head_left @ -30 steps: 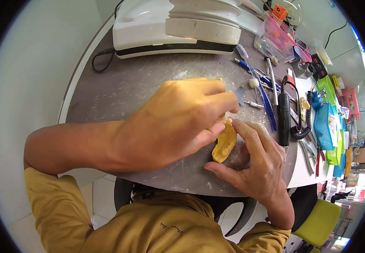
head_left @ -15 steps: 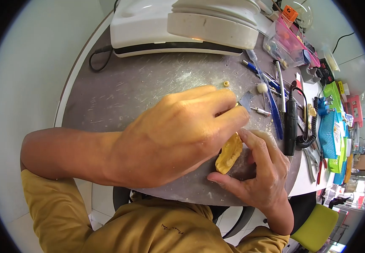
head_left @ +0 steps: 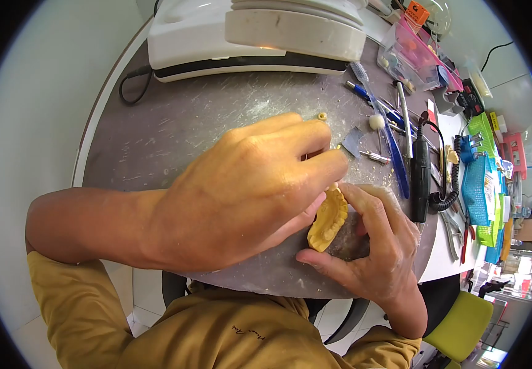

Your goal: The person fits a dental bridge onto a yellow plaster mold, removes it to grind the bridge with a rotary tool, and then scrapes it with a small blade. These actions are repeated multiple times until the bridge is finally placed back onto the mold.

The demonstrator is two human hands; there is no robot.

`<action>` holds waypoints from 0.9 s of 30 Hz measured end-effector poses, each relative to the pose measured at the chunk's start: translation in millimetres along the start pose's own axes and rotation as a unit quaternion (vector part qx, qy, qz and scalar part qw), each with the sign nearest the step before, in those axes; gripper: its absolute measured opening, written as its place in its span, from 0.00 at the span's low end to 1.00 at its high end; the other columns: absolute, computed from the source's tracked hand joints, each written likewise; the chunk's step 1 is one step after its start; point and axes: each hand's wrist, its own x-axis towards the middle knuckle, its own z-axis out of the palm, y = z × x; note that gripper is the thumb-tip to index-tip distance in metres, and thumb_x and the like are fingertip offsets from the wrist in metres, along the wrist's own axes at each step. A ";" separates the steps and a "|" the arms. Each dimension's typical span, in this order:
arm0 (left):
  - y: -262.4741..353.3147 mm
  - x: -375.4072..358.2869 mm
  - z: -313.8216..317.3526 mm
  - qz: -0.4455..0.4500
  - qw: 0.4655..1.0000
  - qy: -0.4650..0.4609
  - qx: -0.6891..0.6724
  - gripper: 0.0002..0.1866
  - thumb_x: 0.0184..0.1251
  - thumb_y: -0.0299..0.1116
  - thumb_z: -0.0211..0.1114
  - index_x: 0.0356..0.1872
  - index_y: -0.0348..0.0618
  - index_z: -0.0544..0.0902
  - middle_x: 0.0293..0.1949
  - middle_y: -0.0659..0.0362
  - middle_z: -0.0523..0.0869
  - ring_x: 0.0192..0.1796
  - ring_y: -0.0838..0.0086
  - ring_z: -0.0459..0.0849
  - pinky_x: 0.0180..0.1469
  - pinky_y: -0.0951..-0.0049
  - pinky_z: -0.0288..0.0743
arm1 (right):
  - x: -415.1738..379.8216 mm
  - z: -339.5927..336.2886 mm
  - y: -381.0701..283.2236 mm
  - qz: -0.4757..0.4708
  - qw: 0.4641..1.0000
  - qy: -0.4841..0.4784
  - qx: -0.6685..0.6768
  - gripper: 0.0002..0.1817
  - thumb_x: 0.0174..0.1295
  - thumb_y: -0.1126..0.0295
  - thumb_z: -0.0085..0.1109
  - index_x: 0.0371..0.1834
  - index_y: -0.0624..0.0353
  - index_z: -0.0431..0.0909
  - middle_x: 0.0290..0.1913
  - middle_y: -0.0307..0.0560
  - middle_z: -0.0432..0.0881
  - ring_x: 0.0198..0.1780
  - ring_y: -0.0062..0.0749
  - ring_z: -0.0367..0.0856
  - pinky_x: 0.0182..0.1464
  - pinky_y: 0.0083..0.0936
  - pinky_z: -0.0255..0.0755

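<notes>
Dental lab workbench, by look of it. Grey round-edged bench (head_left: 174,135) scratched, dusted with plaster crumbs. Big white machine (head_left: 247,34) at back edge, black cable trailing. Yellow jaw-shaped dental cast (head_left: 329,219) on bench. Black rotary handpiece (head_left: 420,175) with coiled cord alongside, blue-handled instruments (head_left: 389,138), small burs, pliers near. Coloured plastic baskets (head_left: 478,184) and clear boxes (head_left: 410,58) of small parts crowd right side. Lime-green stool (head_left: 460,323) below.

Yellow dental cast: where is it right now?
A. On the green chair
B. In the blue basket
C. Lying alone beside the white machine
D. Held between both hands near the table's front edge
D: the yellow dental cast sits between the left hand and right hand, over the table.
</notes>
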 end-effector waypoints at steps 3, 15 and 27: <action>-0.3 0.2 -1.0 -0.001 1.000 -0.004 0.010 0.12 0.46 0.21 0.72 0.35 0.40 0.83 0.32 0.56 0.80 0.33 0.62 0.80 0.34 0.66 0.74 | 0.8 -0.1 -0.3 -0.003 1.000 0.004 0.001 0.45 0.36 0.43 0.81 0.53 0.65 0.79 0.43 0.49 0.82 0.29 0.30 0.78 0.27 0.23 0.71; 0.9 2.7 -4.6 -0.021 0.999 -0.032 0.014 0.12 0.47 0.23 0.72 0.35 0.41 0.82 0.32 0.56 0.80 0.33 0.62 0.80 0.34 0.65 0.75 | 1.9 -4.8 -1.1 0.005 1.000 0.004 0.003 0.45 0.37 0.42 0.80 0.54 0.64 0.80 0.42 0.47 0.82 0.27 0.26 0.75 0.27 0.22 0.70; 1.4 3.9 -6.4 -0.061 0.996 -0.053 -0.025 0.11 0.47 0.21 0.72 0.33 0.39 0.83 0.32 0.56 0.81 0.34 0.63 0.82 0.35 0.66 0.76 | 60.2 -31.0 49.6 -0.041 0.997 -0.062 -0.027 0.13 0.62 0.80 0.58 0.49 0.62 0.83 0.44 0.50 0.85 0.37 0.39 0.84 0.41 0.29 0.76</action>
